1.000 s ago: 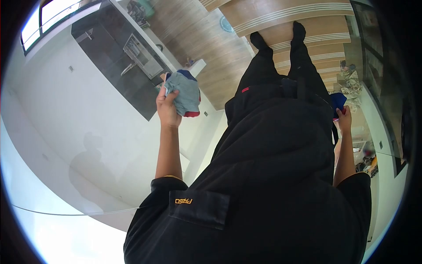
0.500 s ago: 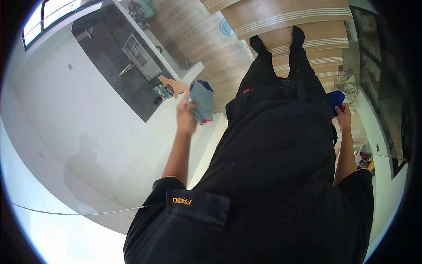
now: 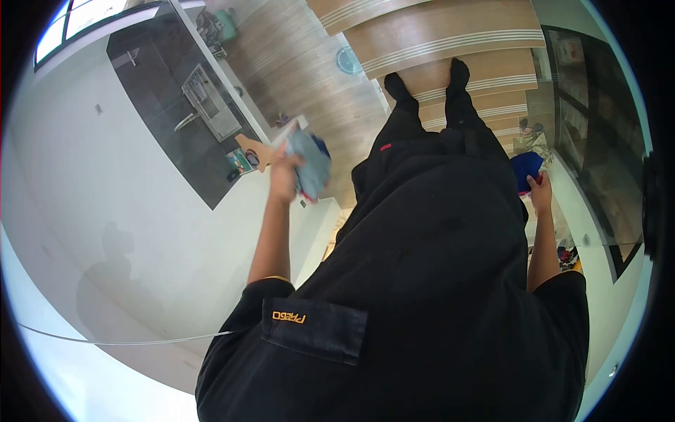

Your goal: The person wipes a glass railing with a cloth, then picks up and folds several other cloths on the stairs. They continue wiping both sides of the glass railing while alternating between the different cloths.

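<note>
On the left, my left hand [image 3: 283, 177] is closed around a grey-blue folded cloth [image 3: 307, 163] with dark blue and red at its edges. Motion smears both slightly. My right hand [image 3: 540, 193], out to the right beside my hip, grips a blue cloth [image 3: 526, 169] that has some red along its lower edge. Part of that cloth lies behind my fingers and my black clothing. The two hands are wide apart, one on each side of my body.
Wooden stairs [image 3: 436, 32] with white stripes lie under my dark-socked feet [image 3: 458, 74]. A white wall [image 3: 169, 246] borders the left side, with a dark counter and sink [image 3: 214, 116] beyond it. Glass and dark-framed panels [image 3: 598, 126] stand at the right.
My left hand and the grey-blue cloth have shifted slightly left in view. The right hand keeps its blue cloth. The whole view has shifted, and my feet appear a little lower.
</note>
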Demonstrator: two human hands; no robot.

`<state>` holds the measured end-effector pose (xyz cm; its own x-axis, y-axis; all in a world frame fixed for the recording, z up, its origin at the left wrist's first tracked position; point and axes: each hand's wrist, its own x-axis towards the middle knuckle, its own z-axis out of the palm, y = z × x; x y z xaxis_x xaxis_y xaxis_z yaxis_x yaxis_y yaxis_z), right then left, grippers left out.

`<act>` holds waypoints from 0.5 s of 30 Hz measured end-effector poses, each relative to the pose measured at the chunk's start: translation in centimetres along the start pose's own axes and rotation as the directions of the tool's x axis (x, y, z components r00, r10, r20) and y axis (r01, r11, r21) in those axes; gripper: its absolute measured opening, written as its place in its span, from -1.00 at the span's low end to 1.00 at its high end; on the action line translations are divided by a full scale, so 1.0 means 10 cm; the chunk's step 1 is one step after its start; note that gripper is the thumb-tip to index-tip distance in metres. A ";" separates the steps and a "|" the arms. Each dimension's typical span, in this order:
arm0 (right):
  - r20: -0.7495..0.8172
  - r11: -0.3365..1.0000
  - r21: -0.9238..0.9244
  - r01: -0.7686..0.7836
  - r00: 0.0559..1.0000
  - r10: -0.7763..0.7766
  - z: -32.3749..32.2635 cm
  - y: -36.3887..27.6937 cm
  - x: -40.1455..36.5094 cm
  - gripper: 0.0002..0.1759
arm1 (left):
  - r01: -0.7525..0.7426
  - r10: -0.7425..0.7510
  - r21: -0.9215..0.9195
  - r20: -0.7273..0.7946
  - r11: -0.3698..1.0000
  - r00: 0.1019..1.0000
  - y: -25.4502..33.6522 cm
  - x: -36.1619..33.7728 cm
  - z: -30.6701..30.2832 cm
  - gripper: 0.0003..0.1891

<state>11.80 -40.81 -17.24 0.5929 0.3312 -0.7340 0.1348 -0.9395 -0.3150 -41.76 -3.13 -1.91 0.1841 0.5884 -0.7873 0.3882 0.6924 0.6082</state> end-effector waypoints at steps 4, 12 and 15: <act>-0.032 0.994 0.046 0.096 0.995 -0.094 0.09 -0.18 -0.06 -0.77 | -0.058 0.030 0.243 0.117 0.968 0.993 -0.06 -0.10 -0.02 0.14; -0.014 0.993 -0.005 0.115 0.993 -0.115 0.00 -0.06 -0.07 -0.77 | -0.317 0.293 0.323 0.124 0.892 0.948 1.19 0.03 -0.30 0.32; -0.042 0.996 -0.024 0.090 0.995 -0.091 0.02 -0.04 -0.08 -0.78 | -0.364 0.250 0.616 0.266 0.699 0.931 0.79 0.06 -0.47 0.29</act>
<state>11.13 -40.72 -16.61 0.6111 0.4113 -0.6763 0.2068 -0.9077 -0.3651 -42.79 4.65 2.91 0.5088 0.6095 -0.6079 0.7603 0.0130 0.6494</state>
